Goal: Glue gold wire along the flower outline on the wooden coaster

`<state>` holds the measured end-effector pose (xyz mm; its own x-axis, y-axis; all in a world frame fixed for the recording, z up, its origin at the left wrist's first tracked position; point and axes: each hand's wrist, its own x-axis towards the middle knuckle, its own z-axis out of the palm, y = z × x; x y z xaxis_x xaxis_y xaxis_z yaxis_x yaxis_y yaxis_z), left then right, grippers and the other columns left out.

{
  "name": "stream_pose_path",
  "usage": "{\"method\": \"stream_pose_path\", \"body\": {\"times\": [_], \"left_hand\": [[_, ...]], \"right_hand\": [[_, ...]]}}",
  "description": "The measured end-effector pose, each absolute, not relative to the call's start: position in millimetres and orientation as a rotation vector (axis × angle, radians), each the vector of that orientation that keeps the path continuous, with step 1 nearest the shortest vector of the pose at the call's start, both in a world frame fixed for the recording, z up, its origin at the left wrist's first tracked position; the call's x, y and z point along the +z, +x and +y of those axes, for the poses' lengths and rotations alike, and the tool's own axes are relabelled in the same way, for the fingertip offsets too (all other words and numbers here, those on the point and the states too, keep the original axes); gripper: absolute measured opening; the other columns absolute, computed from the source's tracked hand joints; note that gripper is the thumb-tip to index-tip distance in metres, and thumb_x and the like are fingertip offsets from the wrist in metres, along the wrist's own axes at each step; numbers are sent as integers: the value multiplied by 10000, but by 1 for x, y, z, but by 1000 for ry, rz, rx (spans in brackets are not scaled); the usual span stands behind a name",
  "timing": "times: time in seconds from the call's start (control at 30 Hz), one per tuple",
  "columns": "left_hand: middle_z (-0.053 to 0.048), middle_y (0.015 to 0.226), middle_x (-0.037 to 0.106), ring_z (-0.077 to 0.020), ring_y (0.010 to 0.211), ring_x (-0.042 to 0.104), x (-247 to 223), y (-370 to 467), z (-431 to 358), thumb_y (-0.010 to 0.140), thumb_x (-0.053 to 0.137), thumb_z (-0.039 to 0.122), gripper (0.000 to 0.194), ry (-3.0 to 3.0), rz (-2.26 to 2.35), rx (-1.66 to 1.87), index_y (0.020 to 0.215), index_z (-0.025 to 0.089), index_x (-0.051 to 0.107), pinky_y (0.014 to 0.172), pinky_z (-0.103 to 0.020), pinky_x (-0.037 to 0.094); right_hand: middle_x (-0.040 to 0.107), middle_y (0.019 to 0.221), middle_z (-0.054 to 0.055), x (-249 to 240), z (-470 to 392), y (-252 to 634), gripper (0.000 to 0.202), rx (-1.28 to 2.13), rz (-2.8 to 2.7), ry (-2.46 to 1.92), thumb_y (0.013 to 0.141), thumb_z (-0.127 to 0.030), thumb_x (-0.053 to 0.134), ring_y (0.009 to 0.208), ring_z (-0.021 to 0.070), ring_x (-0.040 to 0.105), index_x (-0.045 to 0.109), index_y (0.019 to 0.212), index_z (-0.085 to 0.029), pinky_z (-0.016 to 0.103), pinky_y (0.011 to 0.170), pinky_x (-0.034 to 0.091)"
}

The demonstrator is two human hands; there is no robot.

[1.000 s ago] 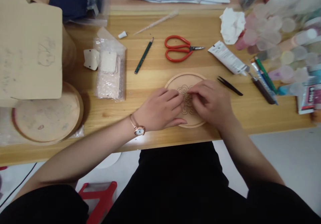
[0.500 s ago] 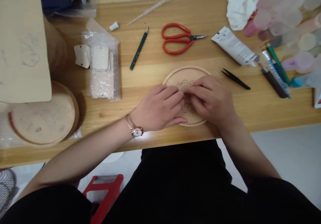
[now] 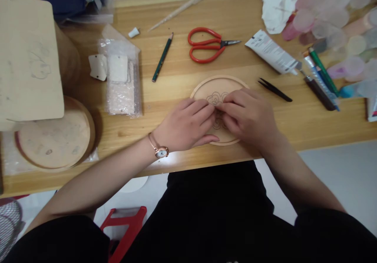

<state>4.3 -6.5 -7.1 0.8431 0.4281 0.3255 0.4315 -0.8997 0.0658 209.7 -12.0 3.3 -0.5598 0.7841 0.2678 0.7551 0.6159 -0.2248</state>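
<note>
A round wooden plate (image 3: pixel 203 89) with a raised rim lies near the table's front edge, with dark flower-like outlines drawn on it. My left hand (image 3: pixel 190 124) rests over the plate's left side, fingers bent and pressed together. From the right, my right hand (image 3: pixel 249 117) reaches over the plate, its thumb and forefinger pinched close to my left fingertips. Both hands meet above the drawing and cover part of it. Whatever lies between the fingertips is too small and hidden to make out.
Behind the plate lie red-handled scissors (image 3: pixel 206 45), a green pencil (image 3: pixel 162 57) and a white tube (image 3: pixel 272 52). Black tweezers (image 3: pixel 275 89) are right of my hand. Further left are a plastic packet (image 3: pixel 122 98) and another round plate (image 3: pixel 55 143); bottles crowd the back right.
The view has shifted slightly, so the table items appear a little displaced. Both hands stay at the same place on the plate, with only slight finger movement.
</note>
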Motion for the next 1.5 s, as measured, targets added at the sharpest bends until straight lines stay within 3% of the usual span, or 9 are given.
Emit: {"method": "stream_pose_path", "body": {"times": [0.33,0.97,1.23,1.5], "left_hand": [[-167,1053,658,-276,971,610,-7,4,-7,992,239,565,644,-3007,-735,-565,1038,72,650,791,-386,497],[-158,1057,662,-259,958,604,-9,4,-7,1000,245,552,623,-2993,-723,-571,1032,81,652,769,-382,499],[-134,1040,678,-255,944,610,-8,4,-7,998,263,556,625,-2984,-690,-563,1047,71,654,748,-370,491],[-142,1032,679,-254,937,606,-8,5,-6,997,260,560,632,-2983,-698,-605,1029,70,659,736,-374,487]], "right_hand": [[617,865,47,17,-5,211,163,368,-2584,-1385,896,-295,529,867,214,552,636,782,-250,380,766,437],[646,913,43,14,-9,212,191,226,-2619,-1365,927,-317,486,890,218,591,645,835,-264,381,748,468],[661,963,65,19,-2,219,214,293,-2632,-1255,918,-251,458,897,213,594,669,934,-215,368,798,488],[625,1032,45,24,1,220,248,262,-2770,-1294,923,-261,450,972,211,564,672,1034,-253,363,846,461]]}}
